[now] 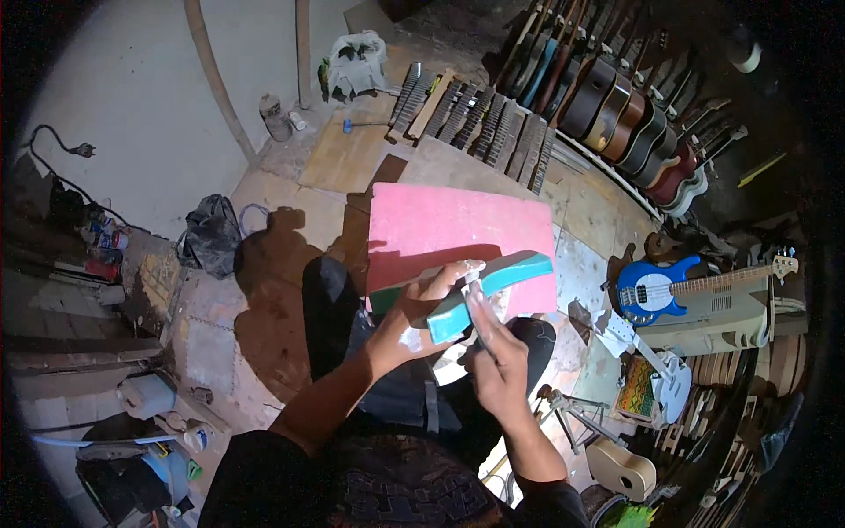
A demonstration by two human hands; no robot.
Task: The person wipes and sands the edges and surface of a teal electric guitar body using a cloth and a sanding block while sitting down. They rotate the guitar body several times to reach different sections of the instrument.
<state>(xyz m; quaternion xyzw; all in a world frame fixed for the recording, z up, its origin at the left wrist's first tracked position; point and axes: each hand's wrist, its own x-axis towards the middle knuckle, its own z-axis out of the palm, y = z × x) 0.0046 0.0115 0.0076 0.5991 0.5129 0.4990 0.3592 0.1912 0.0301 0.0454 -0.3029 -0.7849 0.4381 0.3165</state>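
Observation:
A teal, curved piece with glossy edges (519,271), shaped like a small guitar body, is held above a pink board (458,216) in front of me. My left hand (412,319) grips it from the left, and white smears show on the thumb and the palm side. My right hand (497,356) is closed, its index finger stretched up against the teal edge near the left thumb. Something small and whitish lies at that fingertip, too small to name. Behind the hands, the piece's underside is partly hidden. My dark-clothed knees sit on both sides of the board.
Several fretted necks (475,119) lie in a row beyond the board. Guitars (616,119) stand in a rack at the far right. A blue bass guitar (651,289) lies at right, above a small natural-wood guitar (621,469). A black plastic bag (211,236) sits at left.

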